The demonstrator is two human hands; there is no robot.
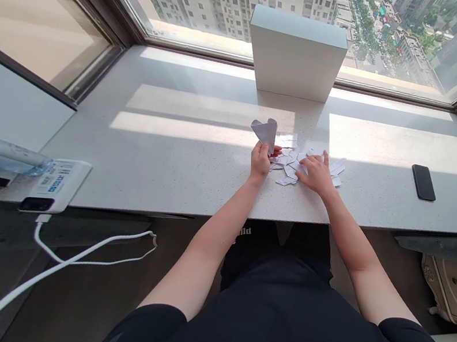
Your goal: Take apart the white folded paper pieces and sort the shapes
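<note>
My left hand (262,160) grips a folded, cone-like piece of white paper (267,131), which stands up out of its fingers. Beside it on the white windowsill (168,167) lies a loose pile of torn paper scraps (290,161), some overlapping. My right hand (316,171) rests on the right part of this pile, palm down with its fingers spread, touching the scraps. A few more scraps (337,169) stick out to the right of that hand. What lies beneath the right palm is hidden.
A white box (298,57) stands upright behind the scraps, close to the window. A black phone (423,182) lies at the right. At the left front corner is a white power bank (57,186) with a white cable (88,247) hanging below the sill's edge.
</note>
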